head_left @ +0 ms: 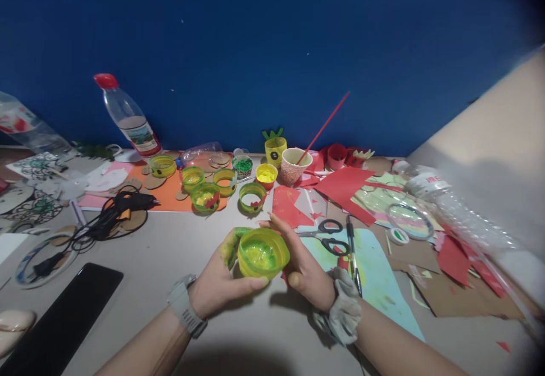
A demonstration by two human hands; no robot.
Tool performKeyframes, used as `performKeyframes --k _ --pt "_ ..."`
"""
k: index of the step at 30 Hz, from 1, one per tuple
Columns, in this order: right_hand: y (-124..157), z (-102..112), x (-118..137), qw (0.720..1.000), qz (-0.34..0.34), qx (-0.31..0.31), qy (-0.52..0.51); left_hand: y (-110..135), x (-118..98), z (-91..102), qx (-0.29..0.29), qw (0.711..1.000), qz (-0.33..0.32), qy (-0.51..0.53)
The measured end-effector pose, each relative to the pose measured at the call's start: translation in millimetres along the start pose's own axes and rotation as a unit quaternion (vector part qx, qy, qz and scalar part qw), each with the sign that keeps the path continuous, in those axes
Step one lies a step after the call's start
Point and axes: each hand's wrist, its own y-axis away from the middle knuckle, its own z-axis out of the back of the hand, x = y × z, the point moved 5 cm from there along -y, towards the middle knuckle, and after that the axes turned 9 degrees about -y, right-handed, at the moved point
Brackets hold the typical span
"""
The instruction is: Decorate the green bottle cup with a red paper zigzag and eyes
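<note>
Above the near table edge I hold a small cup (263, 254), painted yellow-green, like a cut bottle bottom, its open top tilted toward me. My left hand (225, 274) grips its left side, thumb along the near wall; green paint stains the fingers. Around the right side curves my right hand (309, 268), fingers at the far rim, thumb near the side. Something red shows partly below the cup. Just beyond stand similar painted cups, one with a red cutout (252, 198) and another with yellow inside (206, 197).
Yellow paint (267, 175), green paint (242, 164) and a cup with a red stick (294, 167) stand at the back. Scissors (330, 237) and a pen (351, 254) lie right, near red paper (347, 191). Left are a glue gun (140, 199), black phone-like slab (63, 325) and bottle (131, 117).
</note>
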Motion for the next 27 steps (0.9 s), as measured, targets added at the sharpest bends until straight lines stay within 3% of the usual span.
performKeyframes --k 8,17,24,27 --pt "-1.0 -0.2 -1.5 1.0 -0.002 -0.008 0.003 -2.0 -4.3 -0.5 -0.067 0.991 -0.021 -0.112" --pt "1.1 1.9 -3.6 0.992 0.001 -0.073 0.106 -0.2 -4.4 1.4 -0.122 0.949 -0.106 -0.27" --pt "3.1 1.3 -1.8 0.985 0.003 -0.104 0.139 0.9 -2.8 4.0 -0.144 0.94 -0.103 -0.29" --pt "3.9 1.9 2.7 0.987 0.034 -0.106 0.115 -0.6 -4.5 3.2 -0.118 0.957 -0.083 -0.25"
